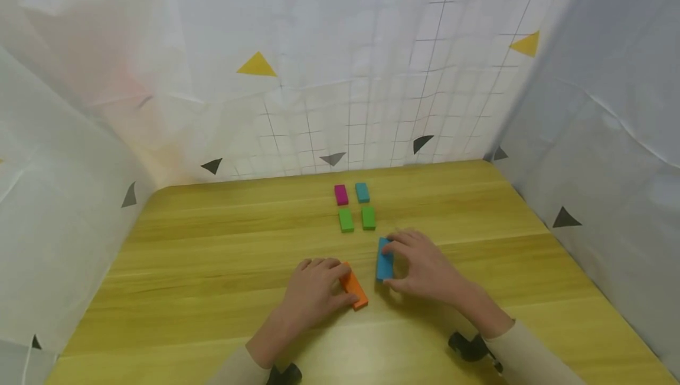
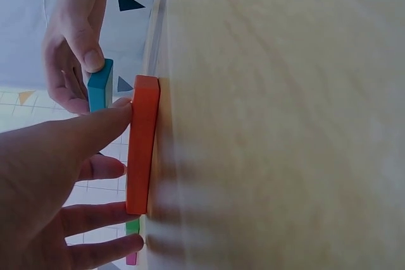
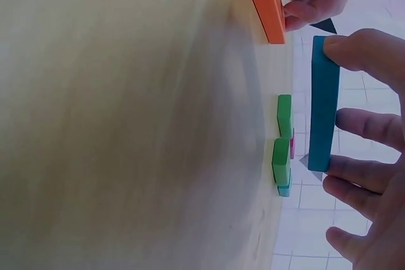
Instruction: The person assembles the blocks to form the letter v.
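Note:
My left hand (image 1: 317, 291) is on an orange block (image 1: 355, 288) lying on the table, thumb at its near end and fingertips at its far end. In the left wrist view, the thumb touches one end of the same orange block (image 2: 143, 143) and a finger the other. My right hand (image 1: 422, 266) grips a blue block (image 1: 385, 259) lengthwise between thumb and fingers. The right wrist view has this blue block (image 3: 324, 104) raised off the wooden surface, with the thumb on one end and fingers along the rest. The two blocks are apart, blue to the right of orange.
Farther back on the wooden table (image 1: 223, 243) lie two green blocks (image 1: 346, 220) side by side. Behind them are a magenta block (image 1: 341, 195) and a teal block (image 1: 362, 192). White sheeting with triangles and grid lines (image 1: 340, 95) rises behind the table and at both sides.

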The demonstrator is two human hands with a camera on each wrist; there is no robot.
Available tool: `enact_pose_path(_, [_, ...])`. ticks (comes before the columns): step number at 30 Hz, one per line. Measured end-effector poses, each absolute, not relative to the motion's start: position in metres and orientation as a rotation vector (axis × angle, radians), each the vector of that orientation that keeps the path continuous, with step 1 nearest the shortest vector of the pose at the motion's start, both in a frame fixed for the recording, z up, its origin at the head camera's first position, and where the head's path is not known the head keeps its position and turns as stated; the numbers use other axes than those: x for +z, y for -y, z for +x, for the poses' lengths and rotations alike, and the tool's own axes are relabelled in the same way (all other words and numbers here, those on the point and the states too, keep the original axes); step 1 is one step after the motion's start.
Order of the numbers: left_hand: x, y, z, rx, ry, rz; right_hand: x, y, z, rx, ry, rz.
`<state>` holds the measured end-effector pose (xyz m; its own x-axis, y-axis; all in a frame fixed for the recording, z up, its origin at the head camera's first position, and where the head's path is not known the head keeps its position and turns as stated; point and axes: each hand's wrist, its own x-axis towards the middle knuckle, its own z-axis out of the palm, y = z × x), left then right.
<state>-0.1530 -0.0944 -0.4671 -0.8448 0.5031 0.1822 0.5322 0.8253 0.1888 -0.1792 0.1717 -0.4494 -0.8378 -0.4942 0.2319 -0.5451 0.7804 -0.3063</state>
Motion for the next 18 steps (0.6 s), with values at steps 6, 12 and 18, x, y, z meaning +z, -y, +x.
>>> enact_pose_path(6, [-0.469, 0.095, -0.154, -0.381, 2.877, -0.823, -0.449, -0.172, -0.173, 0.51, 2.813, 0.825])
enact_pose_path(12, [-0.468, 0.096, -0.154, -0.384, 2.876, -0.822, -0.449, -0.172, -0.168, 0.499, 2.796, 0.812])
enact_pose_path(18, [-0.469, 0.096, -0.154, -0.381, 2.88, -0.818, -0.451, -0.169, -0.162, 0.477, 2.796, 0.771])
